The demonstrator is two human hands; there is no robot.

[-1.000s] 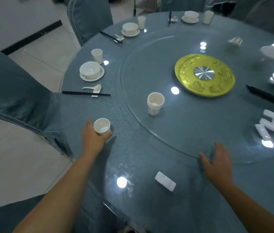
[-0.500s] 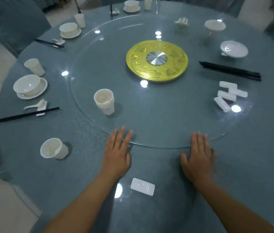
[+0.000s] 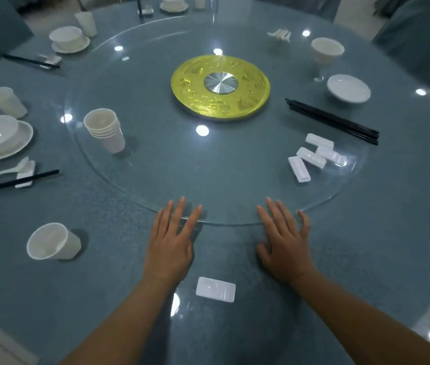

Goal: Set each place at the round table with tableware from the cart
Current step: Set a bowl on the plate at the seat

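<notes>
**Two flat hands on the turntable's near rim**

One landmark serves here: the glass turntable [image 3: 155, 180] on the round table [image 3: 366, 246], the largest things in view. On the turntable's right side lie a bundle of black chopsticks [image 3: 332, 121], a bowl [image 3: 348, 88] and a cluster of white rests [image 3: 311, 159]; on its left stands a stack of cups [image 3: 105, 129]. Off its near-left edge sits a single cup [image 3: 51, 242]; just nearer than its near edge lies one white rest [image 3: 215, 289]. The left hand [image 3: 170, 243] and right hand [image 3: 285, 243] lie flat, fingers straight and spread, holding nothing, fingertips touching the rim. The step looks like rotating the turntable; next calls for a sideways push to bring supplies within reach of this unfinished place.
</notes>
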